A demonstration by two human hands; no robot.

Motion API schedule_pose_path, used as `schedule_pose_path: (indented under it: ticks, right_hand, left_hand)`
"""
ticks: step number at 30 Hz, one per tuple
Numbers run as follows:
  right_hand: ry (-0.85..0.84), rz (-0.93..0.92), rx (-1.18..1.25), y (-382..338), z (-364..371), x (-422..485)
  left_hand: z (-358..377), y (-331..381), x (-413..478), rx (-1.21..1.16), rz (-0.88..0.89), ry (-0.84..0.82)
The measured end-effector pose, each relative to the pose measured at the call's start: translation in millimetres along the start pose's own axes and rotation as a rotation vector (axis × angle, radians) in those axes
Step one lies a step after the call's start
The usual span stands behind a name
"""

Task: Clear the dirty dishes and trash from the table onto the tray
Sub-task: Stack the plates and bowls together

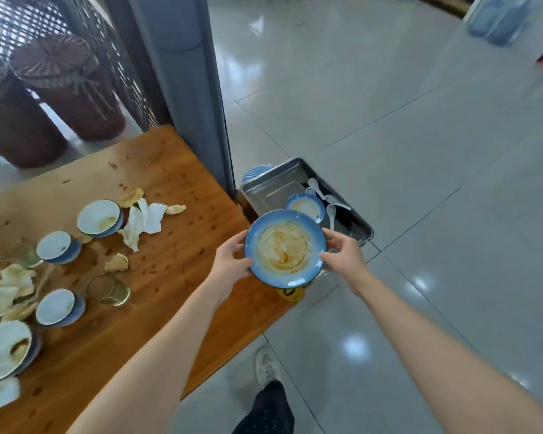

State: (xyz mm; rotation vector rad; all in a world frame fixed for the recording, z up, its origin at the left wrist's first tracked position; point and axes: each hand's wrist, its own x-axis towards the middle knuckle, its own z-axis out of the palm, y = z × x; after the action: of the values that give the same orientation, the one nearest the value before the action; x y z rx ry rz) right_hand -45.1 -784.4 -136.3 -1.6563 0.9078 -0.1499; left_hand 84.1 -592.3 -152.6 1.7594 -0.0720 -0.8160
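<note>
While you hold the sauce-smeared blue plate (285, 247) roughly level between both hands, your left hand (231, 261) grips its left rim with thumb on top and your right hand (345, 255) pinches its right rim. The plate hangs over the right corner of the wooden table (157, 277), in front of the metal tray (273, 186), which sits beside that corner and holds a small blue bowl (305, 206) and white spoons (331, 214). To your left on the table lie more blue bowls (98, 218), crumpled napkins (145, 220) and pale food scraps (116, 263).
</note>
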Motion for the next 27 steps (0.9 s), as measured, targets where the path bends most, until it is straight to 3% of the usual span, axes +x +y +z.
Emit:
schedule_pose_path:
  ticks: [12,27]
  right_hand:
    - [0.068,0.109,0.051,-14,-50,122]
    - [-0.140,0.278,-0.092,46,-84,320]
  left_hand:
    - [62,57,128,0.010,-0.074,-0.115]
    - [152,27,274,-0.062,-0.308,0.020]
